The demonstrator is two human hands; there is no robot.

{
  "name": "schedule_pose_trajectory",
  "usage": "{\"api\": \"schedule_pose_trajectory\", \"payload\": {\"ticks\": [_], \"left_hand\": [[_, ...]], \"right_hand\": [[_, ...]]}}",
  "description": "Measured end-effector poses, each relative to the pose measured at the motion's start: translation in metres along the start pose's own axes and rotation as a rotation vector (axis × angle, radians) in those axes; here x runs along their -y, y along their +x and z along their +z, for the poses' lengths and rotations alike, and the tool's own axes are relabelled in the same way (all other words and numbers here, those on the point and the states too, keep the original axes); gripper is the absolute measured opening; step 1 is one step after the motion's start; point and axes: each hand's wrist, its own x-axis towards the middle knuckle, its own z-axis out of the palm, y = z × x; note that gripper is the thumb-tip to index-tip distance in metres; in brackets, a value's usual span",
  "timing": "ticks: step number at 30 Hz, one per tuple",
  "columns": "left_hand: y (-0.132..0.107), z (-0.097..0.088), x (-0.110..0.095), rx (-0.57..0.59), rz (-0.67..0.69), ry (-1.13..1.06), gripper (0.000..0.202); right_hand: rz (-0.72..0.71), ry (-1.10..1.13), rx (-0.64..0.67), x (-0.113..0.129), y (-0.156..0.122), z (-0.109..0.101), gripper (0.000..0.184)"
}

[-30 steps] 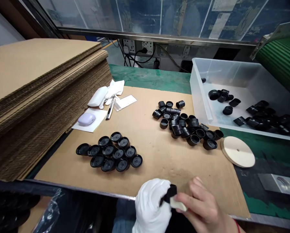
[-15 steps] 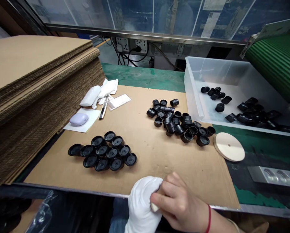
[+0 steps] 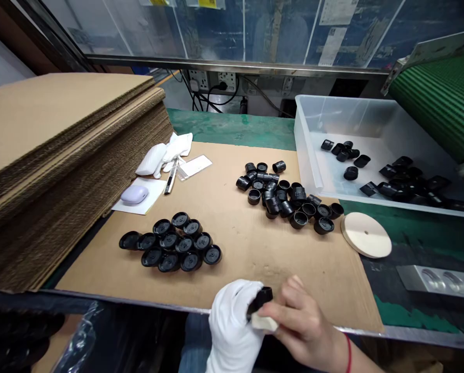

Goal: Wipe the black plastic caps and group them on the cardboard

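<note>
Near the front edge of the bench, my left hand [image 3: 235, 324], in a white glove, is closed around a black cap [image 3: 263, 297]. My bare right hand [image 3: 304, 324] pinches a small cream-coloured pad [image 3: 264, 323], held against or right beside the cap; exact contact is hard to see. Ahead to the left, a cluster of black caps [image 3: 169, 241] stands in rough rows on the cardboard sheet [image 3: 232, 248]. A looser heap of black caps [image 3: 282, 194] lies ahead to the right, some upright and some on their sides.
A translucent bin [image 3: 308, 150] holding more black caps stands at the back right, beneath a green ribbed belt [image 3: 441, 98]. A round cream disc [image 3: 366, 234] and a metal block [image 3: 437, 282] lie right. Stacked cardboard [image 3: 80, 150], a purple case [image 3: 134, 195] and a cutter [image 3: 170, 178] are left.
My right hand has moved slightly right, away from the glove, so the black cap and more of the cream pad now show. The view has shifted slightly.
</note>
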Motion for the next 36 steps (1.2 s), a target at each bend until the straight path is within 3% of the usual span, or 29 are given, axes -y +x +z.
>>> {"api": "schedule_pose_trajectory", "payload": {"ticks": [4,6,10,13,15,18,22,25,28,32,36], "left_hand": [[0.007,-0.004,-0.005,0.005,0.08,0.057,0.029],[0.01,-0.005,-0.007,-0.011,0.063,0.084,0.023],[0.009,-0.005,-0.015,0.003,-0.109,-0.087,0.015],[0.001,0.003,-0.027,0.026,-0.173,-0.282,0.027],[-0.004,0.008,-0.033,0.034,-0.161,-0.301,0.028],[-0.004,0.007,-0.035,0.053,-0.138,-0.295,0.029],[0.005,-0.004,-0.023,0.016,-0.02,-0.209,0.029],[0.009,-0.008,-0.01,0.038,0.034,-0.072,0.016],[0.007,-0.009,0.001,0.039,0.081,0.04,0.018],[0.0,-0.01,0.009,0.041,0.119,0.051,0.023],[-0.003,-0.01,0.012,0.048,0.12,0.029,0.03]], "right_hand": [[0.178,-0.132,0.074,-0.014,-0.019,-0.019,0.016],[0.273,-0.056,0.071,-0.014,-0.021,-0.023,0.015],[0.463,0.489,-0.08,-0.004,-0.012,-0.016,0.03],[0.409,0.844,-0.123,0.008,-0.005,-0.008,0.041],[0.349,0.906,-0.145,0.015,-0.003,-0.007,0.043],[0.346,0.799,-0.143,0.021,-0.003,-0.012,0.041],[0.46,0.681,-0.116,0.018,-0.008,-0.014,0.029],[0.541,0.594,-0.221,0.007,-0.018,-0.011,0.023],[0.582,0.382,-0.305,-0.006,-0.029,-0.013,0.015],[0.464,0.103,-0.181,-0.015,-0.039,-0.019,0.014],[0.394,-0.021,-0.027,-0.014,-0.038,-0.026,0.021]]}}
